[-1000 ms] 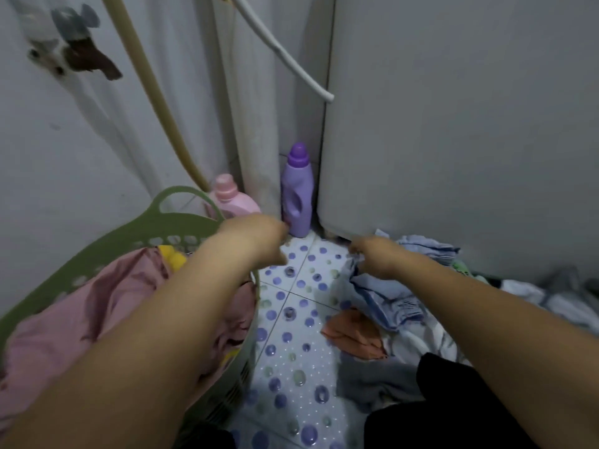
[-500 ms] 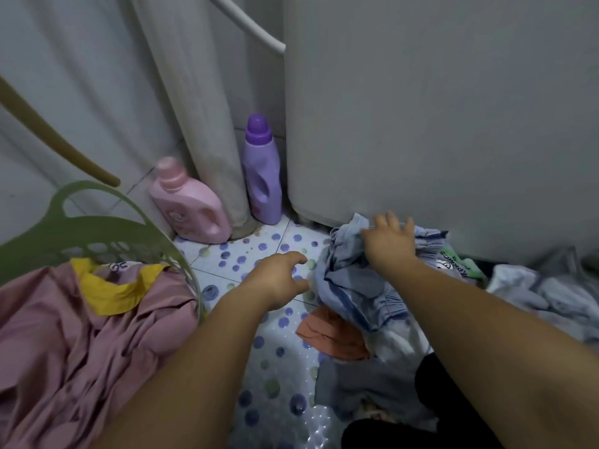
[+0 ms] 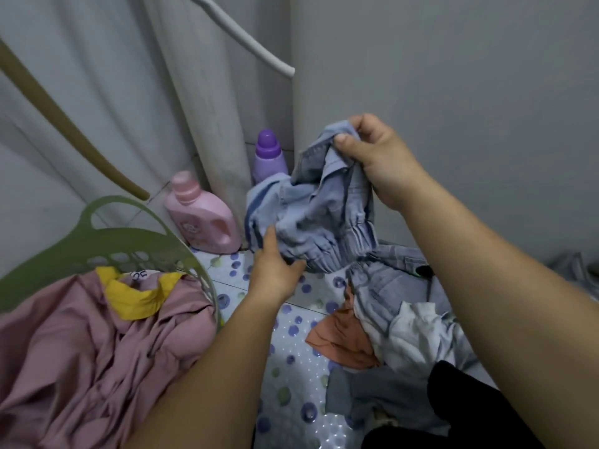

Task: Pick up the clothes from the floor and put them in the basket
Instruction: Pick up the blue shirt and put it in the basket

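Waiting at the left, the green basket already holds pink cloth. Both hands clamp the blue denim garment: right hand on top, left hand below. Its hanging hem could drag the floor pile along.

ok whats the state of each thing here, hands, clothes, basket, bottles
right hand: shut on light blue denim garment, lifted
left hand: gripping its lower edge
green plastic basket: holds pink garment with yellow collar
orange cloth: on floor
white cloth: on floor
pink bottle: upright, capped
purple bottle: upright, capped
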`<move>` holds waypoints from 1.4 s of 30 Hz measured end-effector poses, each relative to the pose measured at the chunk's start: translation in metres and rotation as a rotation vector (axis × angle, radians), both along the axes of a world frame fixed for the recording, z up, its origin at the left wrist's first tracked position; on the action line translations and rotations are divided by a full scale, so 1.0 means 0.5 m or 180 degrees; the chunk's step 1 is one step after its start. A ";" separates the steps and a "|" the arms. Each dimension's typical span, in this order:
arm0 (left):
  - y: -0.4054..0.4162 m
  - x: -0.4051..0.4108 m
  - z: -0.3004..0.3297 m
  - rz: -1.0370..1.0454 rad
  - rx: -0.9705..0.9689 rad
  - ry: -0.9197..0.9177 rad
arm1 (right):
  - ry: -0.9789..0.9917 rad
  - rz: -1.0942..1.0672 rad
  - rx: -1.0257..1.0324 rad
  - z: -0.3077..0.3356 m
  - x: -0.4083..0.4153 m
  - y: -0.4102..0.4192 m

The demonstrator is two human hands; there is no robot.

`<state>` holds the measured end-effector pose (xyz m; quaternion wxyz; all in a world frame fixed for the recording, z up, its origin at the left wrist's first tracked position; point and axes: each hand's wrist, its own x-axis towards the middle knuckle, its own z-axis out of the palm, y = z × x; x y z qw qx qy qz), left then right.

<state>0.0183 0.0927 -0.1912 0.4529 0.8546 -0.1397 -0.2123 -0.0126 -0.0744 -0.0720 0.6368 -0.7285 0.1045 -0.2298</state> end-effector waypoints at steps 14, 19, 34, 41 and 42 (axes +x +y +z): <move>0.046 0.015 0.152 0.1373 -0.2310 0.0874 | 0.0972 -0.1110 0.2263 0.048 -0.042 0.007; 0.082 -0.012 0.248 0.1355 -0.3263 0.0912 | 0.1292 -0.1006 0.1376 0.100 -0.096 0.055; 0.297 -0.144 0.561 0.0601 -0.3657 -0.0709 | -0.1080 0.0976 0.1635 0.328 -0.154 0.370; 0.448 -0.163 0.641 0.0700 -0.3243 -0.1927 | -0.1630 0.1939 0.2204 0.385 -0.128 0.517; 0.469 -0.163 0.637 0.0760 -0.3170 -0.1944 | -0.1594 0.2019 0.2205 0.378 -0.119 0.536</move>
